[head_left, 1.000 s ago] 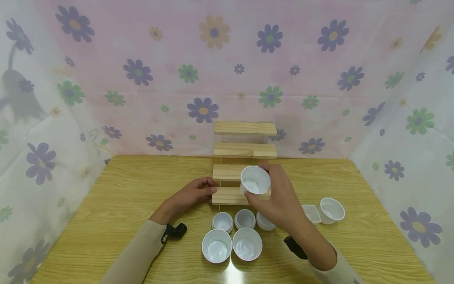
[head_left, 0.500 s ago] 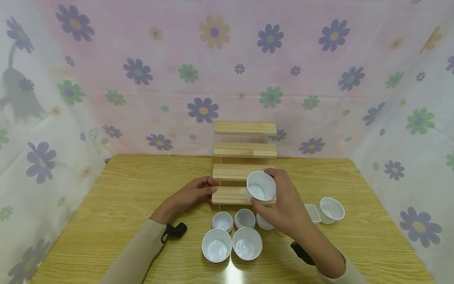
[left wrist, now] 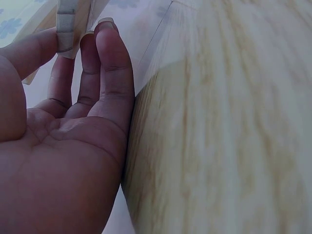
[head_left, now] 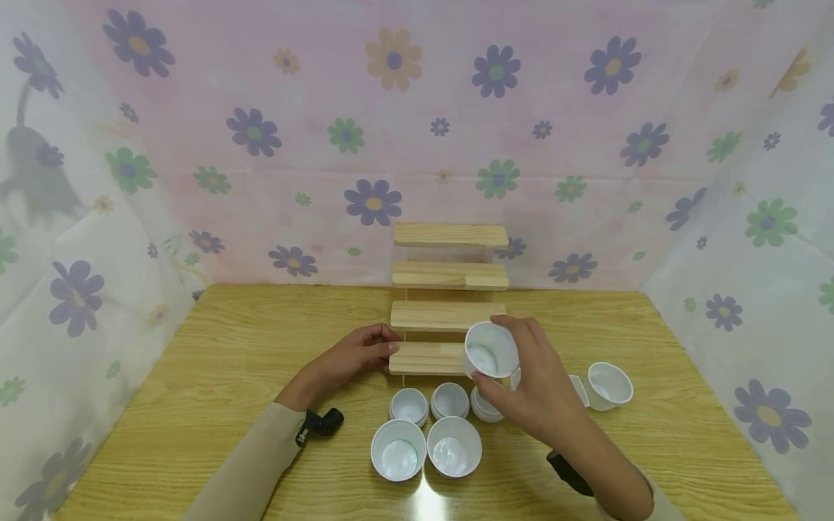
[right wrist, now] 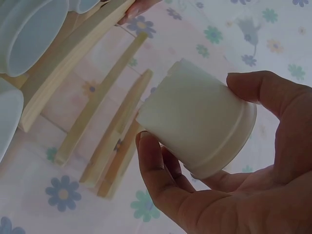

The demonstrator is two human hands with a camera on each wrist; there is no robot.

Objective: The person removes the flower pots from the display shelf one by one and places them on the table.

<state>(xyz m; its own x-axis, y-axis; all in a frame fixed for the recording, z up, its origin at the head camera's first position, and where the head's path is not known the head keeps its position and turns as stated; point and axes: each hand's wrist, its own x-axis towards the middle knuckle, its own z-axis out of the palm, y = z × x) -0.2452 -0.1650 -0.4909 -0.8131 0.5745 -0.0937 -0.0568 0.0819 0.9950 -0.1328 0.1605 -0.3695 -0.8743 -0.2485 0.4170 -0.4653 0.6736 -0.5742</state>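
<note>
The held cup (head_left: pixel 491 350) sits at the stepped rack's (head_left: pixel 449 276) lowest step, right end; five cups (head_left: pixel 426 430) lie below-left of it, two dishes (head_left: pixel 602 387) to its right.

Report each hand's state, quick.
Left hand: pinches the end of the wooden step rack.
Right hand: holds a white cup.
</note>
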